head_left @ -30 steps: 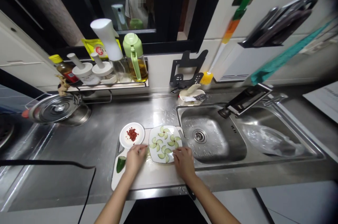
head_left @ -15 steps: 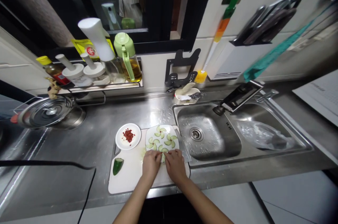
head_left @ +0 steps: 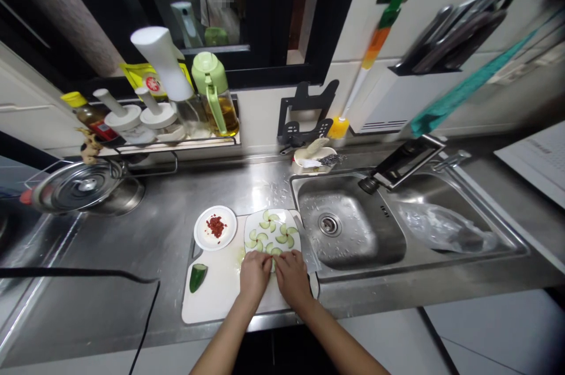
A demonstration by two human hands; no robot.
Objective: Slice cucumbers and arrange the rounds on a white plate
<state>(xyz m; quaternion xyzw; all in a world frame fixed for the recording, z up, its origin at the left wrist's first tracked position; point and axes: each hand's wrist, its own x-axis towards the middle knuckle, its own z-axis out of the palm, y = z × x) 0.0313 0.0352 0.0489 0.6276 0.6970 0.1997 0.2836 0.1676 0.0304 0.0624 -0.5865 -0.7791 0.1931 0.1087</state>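
Both hands meet at the near edge of a white plate (head_left: pixel 249 223) on which thin green-edged cucumber slices (head_left: pixel 286 237) lie in pinwheel clusters with small red centres. My left hand (head_left: pixel 256 274) has its fingers drawn together, a tiny red speck by their tips. My right hand (head_left: pixel 293 275) is closed too, fingertips touching the nearest slices; what either pinches is too small and covered to name. Left of the plate, a round white dish (head_left: pixel 202 238) holds small red pieces (head_left: pixel 215 226). A cut cucumber chunk (head_left: pixel 198 278) lies on the white cutting board (head_left: pixel 216 298) under it all.
To the right is a steel double sink (head_left: pixel 348 234) with a black faucet (head_left: pixel 384 169) and a clear plastic bag (head_left: pixel 426 228). A lidded pot (head_left: pixel 83 186) stands at left, below a rack with an oil bottle (head_left: pixel 216 95). A black cable (head_left: pixel 88 273) crosses the counter.
The view has shifted very slightly. Both hands stay at the plate's near edge with almost the same pose, and the slices look unmoved.
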